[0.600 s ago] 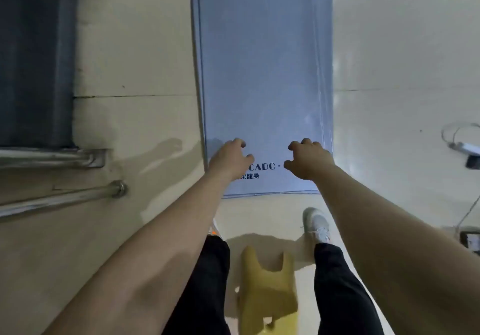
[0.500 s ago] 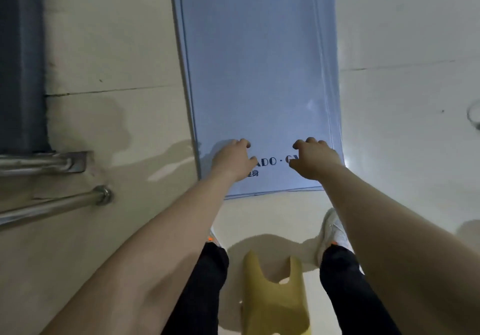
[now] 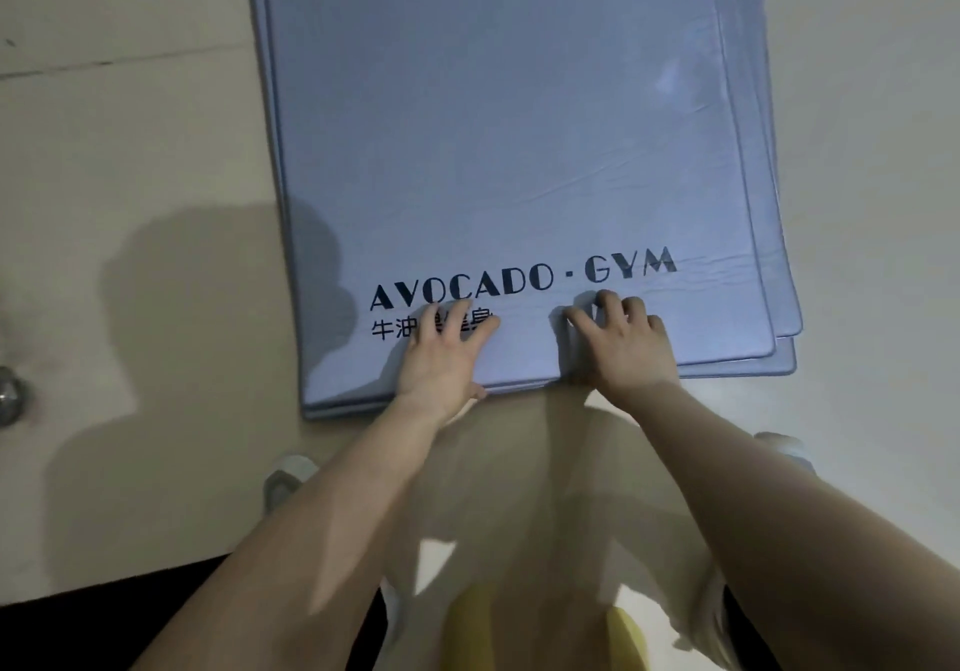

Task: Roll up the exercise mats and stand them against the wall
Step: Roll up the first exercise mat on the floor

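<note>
The left hand is laid on the top mat. Its fingers are spread out and nearly straight. Nothing is held by them; the mat is only pressed. The thumb is set at the mat's near edge, and it cannot be told if it is hooked under.

The right hand is placed just beside the left one, with a small gap between them. Its fingers are bent like a claw, and the tips are pushed into the mat. Small wrinkles are seen by the thumb. It cannot be told if the mat is pinched or only pressed.

Just past the fingertips, big dark letters are printed: AVOCADO · GYM. The top mat is blue. It is laid out flat, not rolled, and runs far away from the fingers.

More blue mats are stacked under it, and their corners are seen out to the right of the right fingers. The pile is laid on a pale floor.

Back behind the wrists, a left shoe and a right shoe are seen. A yellow thing is seen between the arms.
</note>
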Tool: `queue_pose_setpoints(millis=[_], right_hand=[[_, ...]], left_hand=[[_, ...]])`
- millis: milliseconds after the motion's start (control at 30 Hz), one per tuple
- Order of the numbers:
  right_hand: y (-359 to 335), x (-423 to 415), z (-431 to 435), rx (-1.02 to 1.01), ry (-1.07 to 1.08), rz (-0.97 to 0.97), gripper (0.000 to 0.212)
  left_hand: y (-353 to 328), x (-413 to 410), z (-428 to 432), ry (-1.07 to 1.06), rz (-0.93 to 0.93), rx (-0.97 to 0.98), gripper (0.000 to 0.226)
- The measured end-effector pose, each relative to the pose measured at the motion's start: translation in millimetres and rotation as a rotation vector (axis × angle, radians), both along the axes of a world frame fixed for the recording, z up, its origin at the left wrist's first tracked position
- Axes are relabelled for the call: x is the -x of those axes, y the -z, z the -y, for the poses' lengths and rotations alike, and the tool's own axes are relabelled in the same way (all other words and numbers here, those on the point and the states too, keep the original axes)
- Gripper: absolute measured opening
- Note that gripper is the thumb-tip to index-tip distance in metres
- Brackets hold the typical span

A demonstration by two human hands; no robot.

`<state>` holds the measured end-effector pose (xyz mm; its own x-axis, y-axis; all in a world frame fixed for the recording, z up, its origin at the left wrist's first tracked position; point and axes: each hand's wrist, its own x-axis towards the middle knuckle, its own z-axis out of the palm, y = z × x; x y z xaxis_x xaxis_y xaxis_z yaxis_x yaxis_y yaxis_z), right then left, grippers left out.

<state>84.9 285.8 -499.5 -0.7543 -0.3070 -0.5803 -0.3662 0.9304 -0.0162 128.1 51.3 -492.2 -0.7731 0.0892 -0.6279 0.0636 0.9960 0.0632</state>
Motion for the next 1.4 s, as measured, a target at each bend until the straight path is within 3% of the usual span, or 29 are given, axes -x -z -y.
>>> queue_pose_setpoints(millis=[100,200,333,400,500,667,767,867,1000,1067,1200,1333,1400], right_hand=[[-9,7,-5,0.011,-0.07,0.003,0.07],[-24,4,-11,-0.011,-0.11,0.03,0.074],[-41,-5,-22,0.065,-0.095,0.034,0.052],[-53,-12,-24,0.144,-0.022,0.005,0.036],[-73,-17,-16,0.218,0.004,-0.117,0.029],[-87,-10,1,0.215,-0.032,-0.212,0.023],[-74,14,7,0.227,0.004,-0.356,0.025],[-59,36,21,0.222,0.003,-0.483,0.013],[-38,46,40,0.169,0.008,-0.485,0.009],[-26,35,37,0.22,0.061,-0.506,0.028],[-2,-2,17,0.158,-0.049,-0.409,0.1],[5,0,10,0.115,-0.074,-0.391,0.097],[8,5,10,0.108,-0.109,-0.366,0.093]], left_hand=[[-11,0,3,0.065,0.041,-0.008,0.088],[-22,-8,0,0.158,0.043,-0.01,0.061],[-43,-19,-3,0.173,-0.144,-0.047,0.024],[-59,-26,-6,0.136,-0.24,0.016,0.022],[-76,-42,-3,0.002,-0.284,0.06,0.025],[-80,-37,19,-0.19,-0.544,-0.115,0.009],[-65,-14,28,-0.224,-0.645,-0.081,0.012],[-46,7,34,-0.26,-0.729,0.036,0.014],[-23,32,42,-0.343,-0.739,0.118,0.024],[-9,40,44,-0.395,-0.716,0.062,0.027],[6,18,52,-0.311,-0.729,-0.127,0.042],[13,-28,69,-0.006,-0.472,0.037,0.092],[14,-28,70,-0.026,-0.42,0.088,0.096]])
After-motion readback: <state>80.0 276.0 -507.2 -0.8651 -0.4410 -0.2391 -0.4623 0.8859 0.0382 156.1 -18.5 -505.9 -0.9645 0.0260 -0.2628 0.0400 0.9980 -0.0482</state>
